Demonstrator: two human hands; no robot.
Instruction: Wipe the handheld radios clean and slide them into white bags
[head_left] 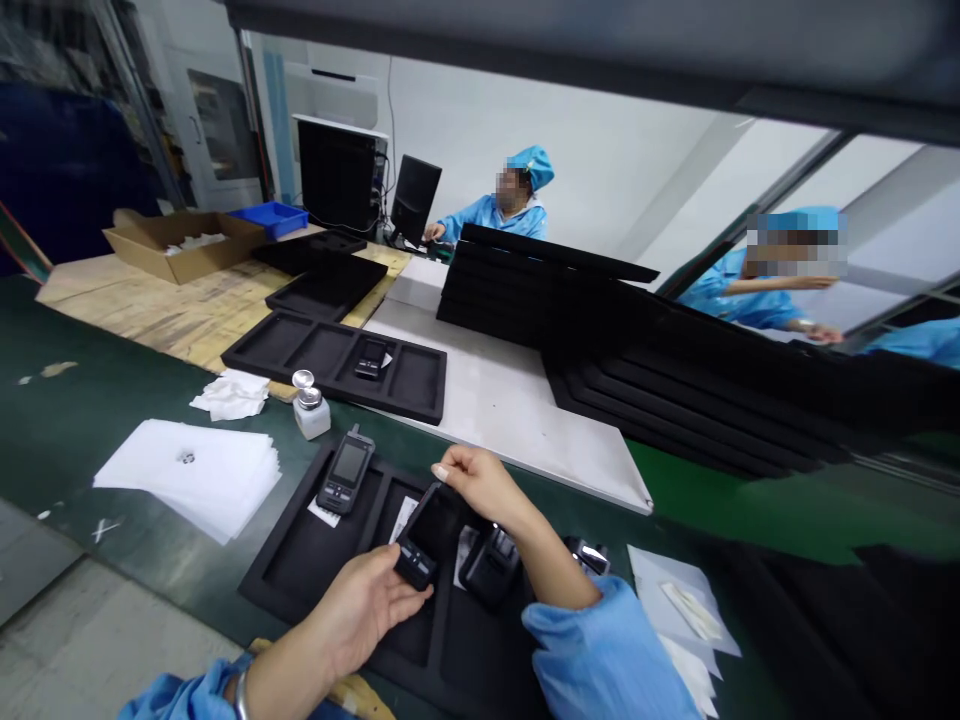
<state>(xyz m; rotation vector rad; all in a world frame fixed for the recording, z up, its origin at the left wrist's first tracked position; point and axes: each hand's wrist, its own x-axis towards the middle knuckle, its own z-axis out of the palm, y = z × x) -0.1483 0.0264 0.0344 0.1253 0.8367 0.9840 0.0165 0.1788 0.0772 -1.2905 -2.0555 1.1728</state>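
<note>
My left hand (pixel 367 605) grips the lower end of a black handheld radio (pixel 431 535) with a dark screen and keys below it. At its upper end, my right hand (pixel 480 480) has thumb and fingers pinched together; a small white spot shows at the fingertips, too small to name. Beneath both hands lies a black foam tray (pixel 300 555) with compartments. Its left compartment holds another handheld radio (pixel 346 475), screen up, with a stubby antenna and a white label under it. Right of my left hand, a black device (pixel 491 565) rests in the tray, partly hidden by my right forearm.
White sheets (pixel 191 470), a crumpled cloth (pixel 232 395) and a small dispenser bottle (pixel 310 412) are at left. Another foam tray (pixel 337 365) holds one device. Stacked black trays (pixel 540 290) stand ahead. Papers (pixel 682 605) lie at right. Co-workers in blue (pixel 491 215) sit beyond.
</note>
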